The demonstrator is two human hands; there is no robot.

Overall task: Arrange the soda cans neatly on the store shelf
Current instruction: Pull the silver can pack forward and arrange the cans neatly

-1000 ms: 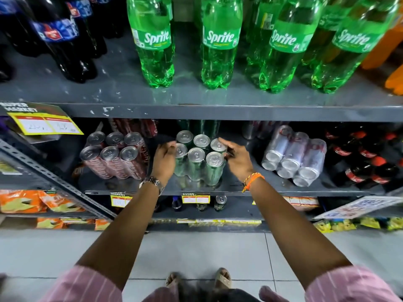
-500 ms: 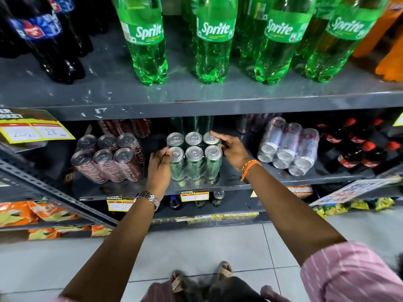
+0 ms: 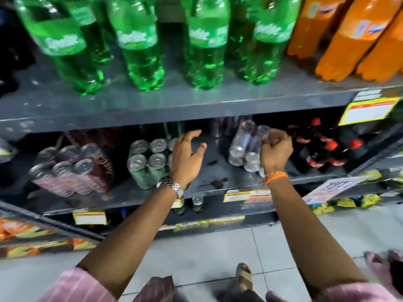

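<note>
On the middle shelf (image 3: 218, 184), the right hand (image 3: 275, 150) grips the silver cans (image 3: 244, 147) toward the shelf's right end, while the left hand (image 3: 187, 155) hovers spread wide and empty beside the green cans (image 3: 148, 162) near the front edge.

Shiny silver metal can tops (image 3: 137, 160) cap matt green cans. Glossy clear plastic wraps the silver cans (image 3: 242, 147) at right. The grey metal shelf (image 3: 196, 110) looks scuffed and dull; green plastic bottles (image 3: 141, 51) above gleam.
</note>
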